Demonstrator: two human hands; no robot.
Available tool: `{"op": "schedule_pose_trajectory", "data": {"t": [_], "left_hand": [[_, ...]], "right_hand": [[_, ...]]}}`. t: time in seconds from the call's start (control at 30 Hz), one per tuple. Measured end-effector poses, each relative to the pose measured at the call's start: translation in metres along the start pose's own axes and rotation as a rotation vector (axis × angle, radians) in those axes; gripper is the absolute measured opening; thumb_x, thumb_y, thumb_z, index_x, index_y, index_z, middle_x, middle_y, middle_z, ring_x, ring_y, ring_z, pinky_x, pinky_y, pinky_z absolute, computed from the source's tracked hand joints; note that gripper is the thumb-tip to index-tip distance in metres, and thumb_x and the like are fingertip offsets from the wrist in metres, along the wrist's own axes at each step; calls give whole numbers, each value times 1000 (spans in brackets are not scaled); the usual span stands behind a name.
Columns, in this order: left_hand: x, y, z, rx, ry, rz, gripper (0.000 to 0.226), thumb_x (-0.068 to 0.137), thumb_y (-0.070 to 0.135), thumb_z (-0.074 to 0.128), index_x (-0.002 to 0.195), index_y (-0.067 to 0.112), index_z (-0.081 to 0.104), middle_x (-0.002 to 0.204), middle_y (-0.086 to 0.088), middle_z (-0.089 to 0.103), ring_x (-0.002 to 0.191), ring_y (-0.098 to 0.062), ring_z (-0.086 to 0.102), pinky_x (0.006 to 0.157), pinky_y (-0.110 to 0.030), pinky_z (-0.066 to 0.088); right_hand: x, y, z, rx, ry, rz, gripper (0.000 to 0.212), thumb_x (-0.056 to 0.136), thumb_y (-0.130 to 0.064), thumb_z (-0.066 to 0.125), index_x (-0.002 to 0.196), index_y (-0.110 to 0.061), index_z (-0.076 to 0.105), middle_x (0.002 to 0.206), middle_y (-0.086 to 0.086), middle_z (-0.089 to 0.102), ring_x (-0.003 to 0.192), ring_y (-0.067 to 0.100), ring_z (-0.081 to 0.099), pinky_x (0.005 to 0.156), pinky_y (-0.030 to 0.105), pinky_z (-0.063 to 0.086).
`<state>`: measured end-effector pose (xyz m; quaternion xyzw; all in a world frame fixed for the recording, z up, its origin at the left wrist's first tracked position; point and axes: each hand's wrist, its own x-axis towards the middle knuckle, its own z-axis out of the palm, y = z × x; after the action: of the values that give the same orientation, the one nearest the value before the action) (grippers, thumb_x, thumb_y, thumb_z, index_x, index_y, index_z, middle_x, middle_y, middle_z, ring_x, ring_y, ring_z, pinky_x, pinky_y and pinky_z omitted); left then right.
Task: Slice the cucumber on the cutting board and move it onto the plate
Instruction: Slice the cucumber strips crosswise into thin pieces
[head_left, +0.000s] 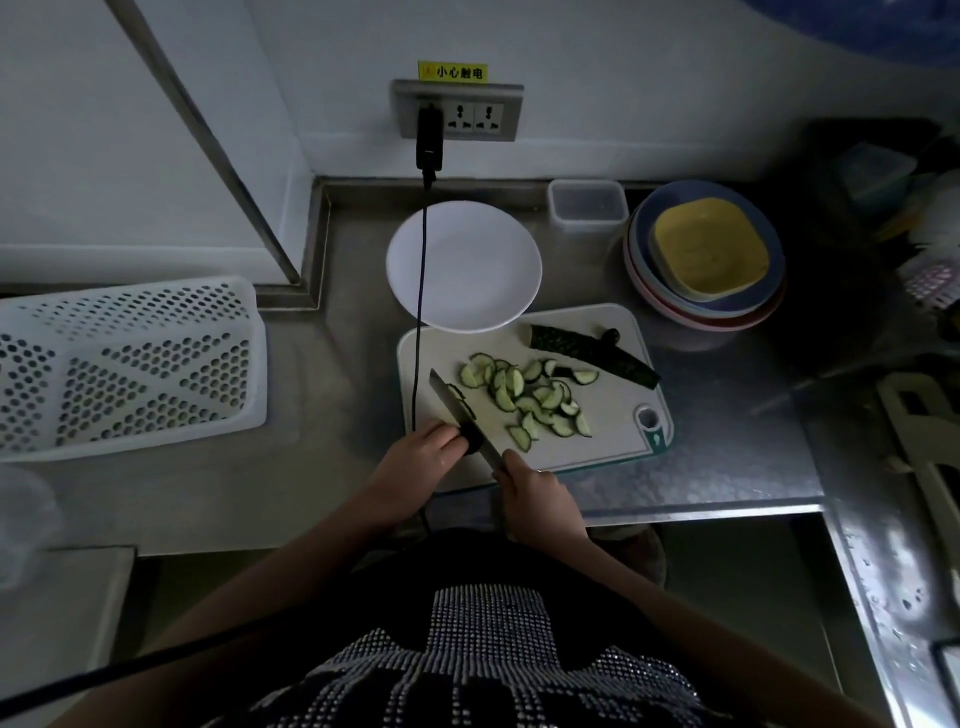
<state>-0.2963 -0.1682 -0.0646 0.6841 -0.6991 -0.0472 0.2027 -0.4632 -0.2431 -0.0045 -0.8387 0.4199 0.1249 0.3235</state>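
- steel counter (727, 467) carries a pale cutting board (613, 441); a white plate (467, 260) sits at its 12 o'clock, rim overlapping the board's far edge, with nothing on it yet.
- right hand (535, 499) has its grip wrapped round the handle of a knife (457, 410), blade angled toward 11 o'clock and down on the board.
- left hand (421, 452) pinches a short dark cucumber stub (470, 439) right against the blade, fingers curled.
- cut slices (530, 395) lie scattered mid-board; an uncut half cucumber (592, 353) rests at the board's 1 o'clock.
- likely risk: the stub is so short that the fingertips sit just beside the edge, so a slip on wet skin could nick them.
- a black cable (418, 338) hangs from the wall socket across the plate and the board's left edge, close to the knife; the blade or a swept hand could snag it.
- dim light makes judging slice thickness harder.
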Motion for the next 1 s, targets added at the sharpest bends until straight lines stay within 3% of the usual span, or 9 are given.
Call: {"op": "schedule_pose_trajectory", "data": {"t": [0.33, 0.73, 1.0], "left_hand": [[1, 1, -3, 17, 14, 15, 27, 79, 9, 43, 86, 3, 68, 85, -11, 63, 89, -21, 47, 62, -32, 55], [-1, 1, -4, 19, 11, 29, 25, 83, 12, 44, 85, 4, 68, 85, -10, 62, 87, -21, 47, 61, -33, 54], [-1, 3, -2, 17, -7, -8, 27, 84, 15, 43, 86, 4, 68, 85, -9, 61, 86, -21, 50, 55, -33, 53]], "right_hand": [[6, 0, 5, -38, -77, 39, 11, 98, -20, 37, 108, -16, 39, 102, 22, 61, 94, 40, 61, 70, 40, 46], [1, 5, -4, 23, 52, 55, 17, 101, -29, 37, 104, -13, 42, 98, 21, 64, 92, 40, 60, 64, 36, 37], [-2, 3, -3, 29, 15, 0, 19, 100, -30, 38, 102, -12, 42, 98, 23, 63, 90, 42, 59, 61, 37, 36]]}}
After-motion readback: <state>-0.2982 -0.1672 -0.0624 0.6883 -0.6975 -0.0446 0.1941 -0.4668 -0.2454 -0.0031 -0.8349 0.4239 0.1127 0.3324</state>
